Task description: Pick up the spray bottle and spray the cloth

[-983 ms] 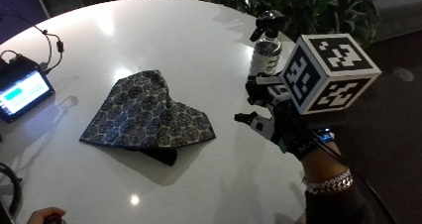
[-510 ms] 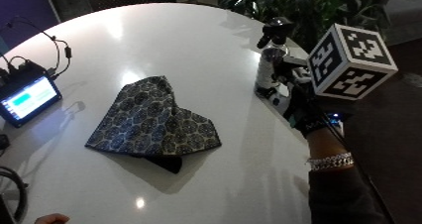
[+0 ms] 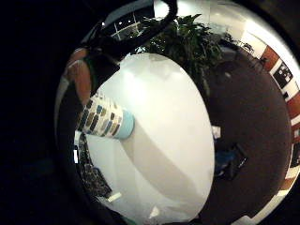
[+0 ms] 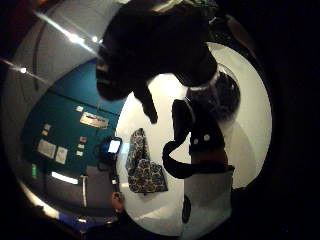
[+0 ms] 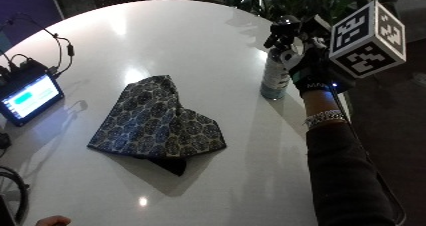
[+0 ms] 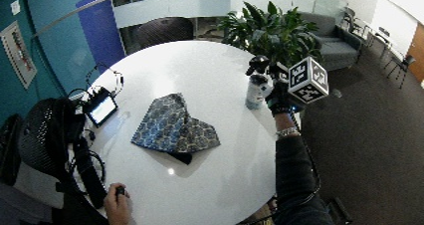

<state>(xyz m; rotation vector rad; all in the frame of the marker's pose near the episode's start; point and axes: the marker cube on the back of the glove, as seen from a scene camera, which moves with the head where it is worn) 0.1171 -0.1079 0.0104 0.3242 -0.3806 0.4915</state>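
Spray bottle [image 5: 276,68] upright on table [image 5: 200,41], right-hand [image 5: 313,73] grip wrapped round it, cloth [image 5: 156,123] well apart

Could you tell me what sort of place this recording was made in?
Probably an office lounge or lobby: a round white table, a big potted plant behind it, and a grey sofa on carpet.

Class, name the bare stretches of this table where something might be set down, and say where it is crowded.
Bare white table lies beyond the patterned cloth, and between cloth and spray bottle. Another bare patch lies on the cloth's near side. It is crowded around the small screen with its cables, and at the bottle, where the gloved right hand is.
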